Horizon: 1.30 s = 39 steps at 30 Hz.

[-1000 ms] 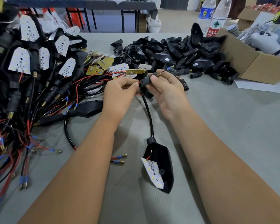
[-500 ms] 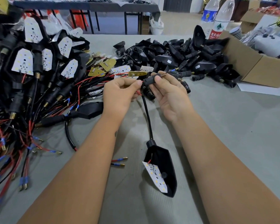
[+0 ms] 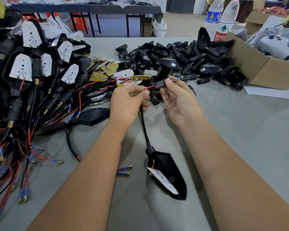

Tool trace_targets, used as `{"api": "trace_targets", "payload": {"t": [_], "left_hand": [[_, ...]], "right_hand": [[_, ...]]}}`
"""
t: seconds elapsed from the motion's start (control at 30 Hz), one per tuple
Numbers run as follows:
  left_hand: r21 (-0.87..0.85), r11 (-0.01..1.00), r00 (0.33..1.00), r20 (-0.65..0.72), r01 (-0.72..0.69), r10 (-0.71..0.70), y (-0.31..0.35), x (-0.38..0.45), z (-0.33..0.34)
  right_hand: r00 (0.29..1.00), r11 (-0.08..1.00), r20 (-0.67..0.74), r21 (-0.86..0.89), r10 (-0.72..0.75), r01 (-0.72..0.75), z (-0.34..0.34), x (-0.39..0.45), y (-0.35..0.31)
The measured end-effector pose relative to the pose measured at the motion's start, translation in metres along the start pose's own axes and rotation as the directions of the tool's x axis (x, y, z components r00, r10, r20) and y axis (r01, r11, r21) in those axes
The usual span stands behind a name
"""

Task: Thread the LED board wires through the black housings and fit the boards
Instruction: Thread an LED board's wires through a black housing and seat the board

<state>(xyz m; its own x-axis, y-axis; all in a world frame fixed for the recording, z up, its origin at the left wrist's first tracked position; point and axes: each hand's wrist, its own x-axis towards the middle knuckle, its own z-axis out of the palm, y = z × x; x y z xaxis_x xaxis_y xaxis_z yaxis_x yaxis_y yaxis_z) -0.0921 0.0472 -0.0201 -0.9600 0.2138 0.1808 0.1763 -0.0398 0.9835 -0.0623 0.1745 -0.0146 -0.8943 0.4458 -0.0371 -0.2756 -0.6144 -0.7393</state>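
Red wire (image 3: pixel 149 88) now spans both hands, left (image 3: pixel 128 101), right (image 3: pixel 178 99).

You can read little here. The bottle with the red label (image 3: pixel 223 29) shows white Chinese characters "农夫山" and a green triangle sign. The print on the blue-labelled bottle (image 3: pixel 213 17) is too small to read.

Two bare forearms, sleeveless, hands (image 3: pixel 128 100) without gloves.
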Motion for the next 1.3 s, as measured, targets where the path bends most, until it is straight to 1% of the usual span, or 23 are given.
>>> {"api": "trace_targets", "payload": {"t": [0.1, 0.17, 0.27, 0.37, 0.47, 0.57, 0.67, 0.73, 0.8, 0.87, 0.9, 0.97, 1.03, 1.07, 1.17, 1.23, 1.3], "left_hand": [[0.005, 1.0, 0.999, 0.033, 0.001, -0.001, 0.0, -0.001, -0.001], [0.037, 0.999, 0.999, 0.039, -0.015, 0.014, -0.002, 0.001, -0.003], [0.144, 0.988, 0.997, 0.066, -0.049, 0.04, -0.004, 0.003, -0.004], [0.175, 0.985, 0.998, 0.064, -0.004, -0.007, -0.004, 0.003, -0.002], [0.111, 0.991, 0.995, 0.048, 0.078, -0.083, 0.0, 0.001, -0.001], [0.039, 0.993, 0.991, 0.073, 0.112, -0.115, 0.003, 0.0, -0.002], [0.063, 0.99, 0.986, 0.098, 0.127, -0.133, 0.001, 0.0, -0.003], [0.037, 0.989, 0.983, 0.109, 0.143, -0.147, 0.0, 0.001, -0.005], [-0.017, 0.986, 0.979, 0.118, 0.167, -0.164, 0.0, 0.001, -0.005], [-0.059, 0.981, 0.974, 0.139, 0.187, -0.178, 0.003, 0.001, -0.005], [-0.052, 0.98, 0.972, 0.151, 0.189, -0.18, 0.004, 0.001, -0.004], [0.024, 0.984, 0.97, 0.17, 0.175, -0.176, 0.004, 0.0, -0.004], [0.123, 0.984, 0.97, 0.19, 0.13, -0.152, 0.003, 0.0, -0.005], [0.148, 0.983, 0.969, 0.201, 0.112, -0.141, 0.002, 0.0, -0.005], [0.129, 0.985, 0.962, 0.234, 0.112, -0.14, 0.001, 0.002, -0.008], [0.142, 0.984, 0.959, 0.249, 0.105, -0.138, 0.0, 0.004, -0.009], [0.193, 0.978, 0.96, 0.25, 0.08, -0.127, -0.002, 0.005, -0.009]], "right_hand": [[0.997, 0.996, 0.078, -0.092, 0.004, 0.003, 0.002, -0.003, 0.002], [0.995, 0.991, 0.102, -0.131, 0.0, 0.013, 0.004, -0.005, 0.003], [0.997, 0.988, 0.079, -0.156, -0.003, 0.016, 0.006, -0.005, 0.003], [0.999, 0.976, 0.046, -0.218, -0.006, 0.016, 0.004, -0.003, 0.002], [0.998, 0.95, 0.013, -0.307, -0.058, 0.06, 0.002, -0.002, 0.004], [0.995, 0.915, 0.0, -0.394, -0.1, 0.092, 0.001, -0.001, 0.005], [0.993, 0.877, 0.104, -0.47, -0.058, 0.101, 0.004, -0.003, 0.007], [0.987, 0.873, 0.157, -0.479, -0.022, 0.096, 0.005, -0.004, 0.007], [0.984, 0.887, 0.177, -0.452, -0.012, 0.092, 0.006, -0.004, 0.006], [0.987, 0.916, 0.157, -0.391, -0.028, 0.088, 0.005, -0.004, 0.005], [0.99, 0.93, 0.132, -0.357, -0.038, 0.084, 0.005, -0.003, 0.004], [0.996, 0.958, 0.082, -0.278, -0.046, 0.067, 0.004, -0.001, 0.002], [0.998, 0.975, 0.025, -0.217, -0.052, 0.056, 0.001, 0.003, -0.002], [0.998, 0.974, -0.01, -0.219, -0.066, 0.062, -0.001, 0.005, -0.005], [0.985, 0.935, -0.102, -0.339, -0.141, 0.099, -0.007, 0.008, -0.008], [0.977, 0.925, -0.123, -0.361, -0.176, 0.121, -0.008, 0.009, -0.007], [0.974, 0.925, -0.126, -0.356, -0.191, 0.135, -0.008, 0.009, -0.006]]}}
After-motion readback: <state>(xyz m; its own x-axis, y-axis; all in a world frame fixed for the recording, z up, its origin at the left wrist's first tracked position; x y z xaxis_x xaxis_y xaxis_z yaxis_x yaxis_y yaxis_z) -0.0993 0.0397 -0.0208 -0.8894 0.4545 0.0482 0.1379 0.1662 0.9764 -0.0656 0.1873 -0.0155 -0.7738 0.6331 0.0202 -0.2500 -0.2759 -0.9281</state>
